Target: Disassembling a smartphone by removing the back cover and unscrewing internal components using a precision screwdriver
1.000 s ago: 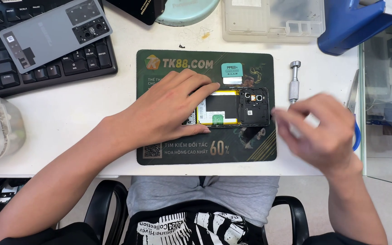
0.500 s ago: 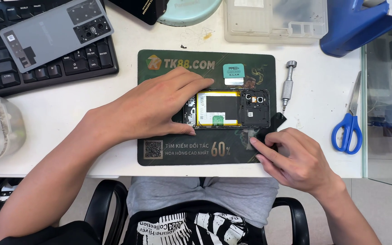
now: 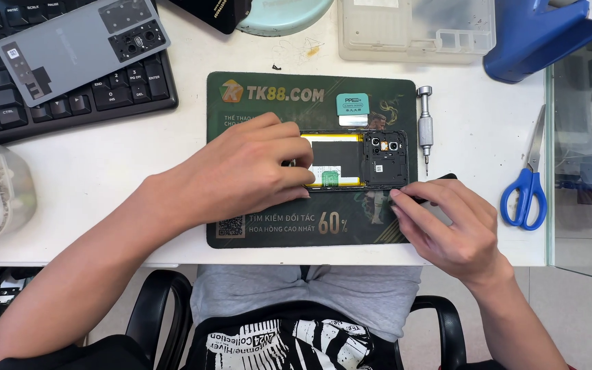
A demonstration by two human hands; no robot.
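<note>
Pressing flat on the opened phone [image 3: 361, 161], left hand [image 3: 255, 168]; right hand [image 3: 447, 223] pinching a black tool [image 3: 440, 179] beside it

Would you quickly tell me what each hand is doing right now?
Left hand: flat, pressing down the opened phone.
Right hand: pinching a thin black tool beside it.

Opened phone [image 3: 371, 161] lies on mat [image 3: 275, 229], mat center of worktop [image 3: 104, 185]. Left hand [image 3: 255, 171] on phone's left half; right hand [image 3: 447, 223] at mat's right edge, near phone's lower-right corner. Screwdriver [image 3: 425, 127] just right of mat, scissors [image 3: 527, 181] further right. Keyboard [image 3: 70, 103] behind-left w/ back cover [image 3: 83, 44] on it. Parts tray [image 3: 416, 31] behind mat.
</note>
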